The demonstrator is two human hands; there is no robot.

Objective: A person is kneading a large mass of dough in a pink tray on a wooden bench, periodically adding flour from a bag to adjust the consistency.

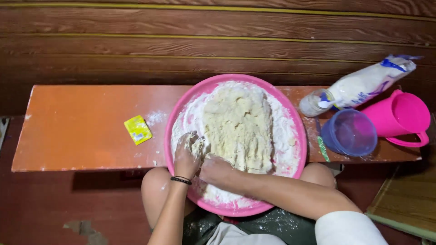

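A big pink basin rests on my knees and the edge of an orange bench. It holds a large pale lump of dough ringed by loose white flour. My left hand, with a black band on the wrist and coated in flour, presses into the dough's near left edge with curled fingers. My right hand lies beside it, pushing down on the dough's near end. Both hands are dusted white.
A small yellow packet lies on the bench left of the basin. To the right stand a clear jar with a spoon, a white flour bag, a blue-purple cup and a pink jug. A wooden wall runs behind.
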